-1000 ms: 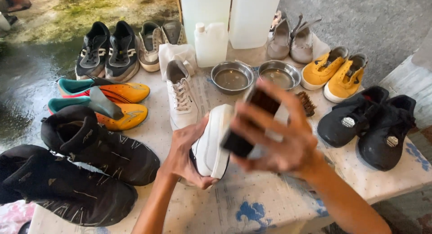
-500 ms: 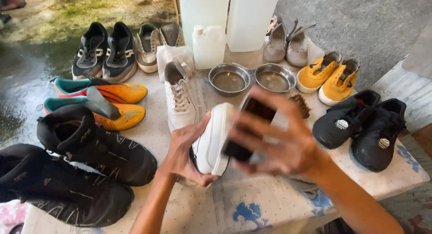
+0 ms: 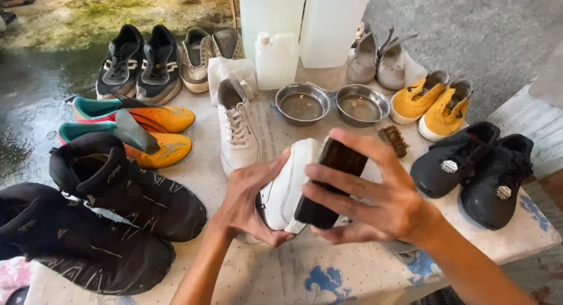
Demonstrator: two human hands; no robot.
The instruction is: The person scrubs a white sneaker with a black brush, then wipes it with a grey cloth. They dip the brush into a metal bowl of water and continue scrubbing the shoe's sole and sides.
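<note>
Right now the left hand [image 3: 249, 202] is wrapped around a white low-top sneaker [image 3: 285, 191], fingers curled under its side and thumb over the upper, holding it tipped on edge above the near middle of the counter [image 3: 328, 264], which wears a pale dotted cloth with blue flower prints. The right hand [image 3: 375, 199] is closed on a dark rectangular shoe brush [image 3: 328, 185], fingers spread along its back, and presses the brush flat against the sneaker's sole edge.

As a judgement only: the brushing looks to be underway rather than finished. The sneaker's visible side appears clean and bright, yet the brush is on it, so that shoe cannot be called done. Its white laced partner [image 3: 237, 129] stands upright just behind, untouched by either hand.

Around them sit two round steel bowls [image 3: 331, 103] of murky liquid, a small bristle brush [image 3: 394, 140] lying beside the right bowl, and a white plastic jug [image 3: 275, 59] in front of two tall translucent containers. Many pairs wait on the counter: black high-top boots [image 3: 105, 217] at the left, orange-and-teal football boots [image 3: 138, 132], dark trainers [image 3: 141, 65], yellow canvas shoes [image 3: 434, 103] and black canvas shoes [image 3: 475, 167] at the right. Whether any of these have been cleaned, I cannot tell.
</note>
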